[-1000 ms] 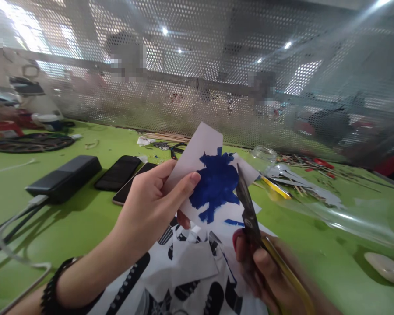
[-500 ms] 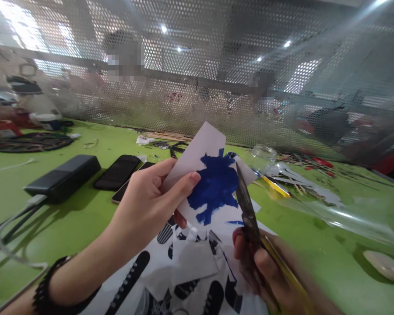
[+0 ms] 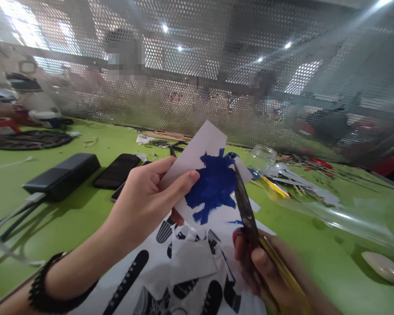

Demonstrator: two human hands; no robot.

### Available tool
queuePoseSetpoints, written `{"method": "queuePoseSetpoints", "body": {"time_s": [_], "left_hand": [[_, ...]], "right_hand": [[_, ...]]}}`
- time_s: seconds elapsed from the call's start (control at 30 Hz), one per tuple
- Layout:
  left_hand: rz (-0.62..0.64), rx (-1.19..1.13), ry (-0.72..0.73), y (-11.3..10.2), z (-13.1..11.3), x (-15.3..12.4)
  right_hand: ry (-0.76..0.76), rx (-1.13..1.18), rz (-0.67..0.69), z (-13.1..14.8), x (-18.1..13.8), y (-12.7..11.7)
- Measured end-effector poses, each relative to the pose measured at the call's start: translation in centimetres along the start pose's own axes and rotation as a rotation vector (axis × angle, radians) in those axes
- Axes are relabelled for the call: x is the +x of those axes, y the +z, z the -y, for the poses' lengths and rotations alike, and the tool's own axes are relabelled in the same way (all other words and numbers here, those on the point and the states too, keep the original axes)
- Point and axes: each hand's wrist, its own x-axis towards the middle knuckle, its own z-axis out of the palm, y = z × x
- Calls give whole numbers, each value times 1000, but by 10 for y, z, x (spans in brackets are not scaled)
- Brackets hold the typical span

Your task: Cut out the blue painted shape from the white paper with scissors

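My left hand pinches a white paper piece printed with a blue splat shape, held up above the green table. My right hand grips yellow-handled scissors; their dark blades point up along the right edge of the blue shape. Below both hands lies a white sheet with black printed figures and loose paper offcuts.
A black power bank with cables and two dark phones lie to the left. A glass jar, sticks, paper scraps and a clear plastic sheet crowd the right. A perforated metal screen closes the back.
The paper and scissors have shifted slightly up and left; the blades have drawn closer against the blue shape's right edge.
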Motion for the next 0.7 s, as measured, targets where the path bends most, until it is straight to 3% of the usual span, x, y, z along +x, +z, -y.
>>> {"method": "queuePoseSetpoints", "body": {"time_s": [0.17,0.4,0.7], "left_hand": [[17,35,-10,-4,3,1],[49,-10,2,-8,3,3],[-48,-25,68,-5,0,4]], "right_hand": [[-77,0,48,0,5,-4],[-55,-39,-92,10,6,7],[-23,-62,10,25,11,9]]}}
